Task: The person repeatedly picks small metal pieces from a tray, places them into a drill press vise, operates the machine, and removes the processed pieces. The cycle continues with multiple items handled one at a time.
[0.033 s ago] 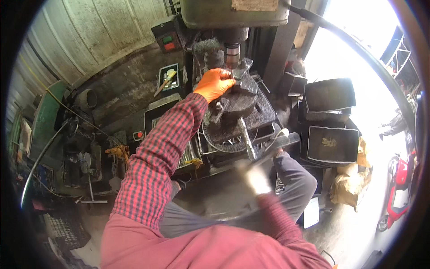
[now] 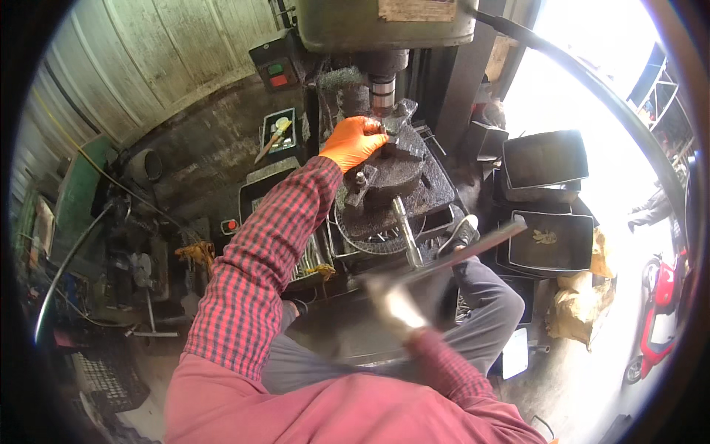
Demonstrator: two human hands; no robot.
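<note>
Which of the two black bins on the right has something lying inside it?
The nearer, lower black bin, with a small pale scrap on its floor. The black bin behind it looks bare inside.

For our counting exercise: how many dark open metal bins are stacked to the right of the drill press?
2. The upper bin sits beside the machine column; the lower bin lies below it, past the blurred rod. Others may be hidden beneath.

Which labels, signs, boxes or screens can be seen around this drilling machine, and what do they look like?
Label plate: on the machine head at the top, rectangular, tan.
Switch box: left of the spindle, dark, with one green and one red button.
Red button: small, round, on a pale box lower left of the table.
No screens.
</note>
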